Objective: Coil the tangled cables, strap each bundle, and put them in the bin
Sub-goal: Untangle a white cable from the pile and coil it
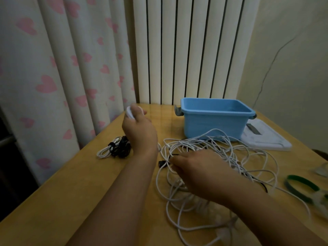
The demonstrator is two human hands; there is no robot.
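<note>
A tangle of white cables (204, 157) with some black leads sprawls over the wooden table (71, 192). My left hand (138, 128) is raised above the table's far left and grips a small white coil (130, 112). My right hand (195, 167) lies palm down on the tangle with its fingers among the strands near a black plug (162, 163); what they grasp is hidden. A strapped bundle of white and black cable (115, 148) lies at the left. The blue bin (214, 118) stands behind the tangle and looks empty.
A white lid (266, 137) lies flat to the right of the bin. Green straps (301, 187) lie at the table's right edge beside a clear bag. A curtain with pink hearts and a white radiator stand behind the table.
</note>
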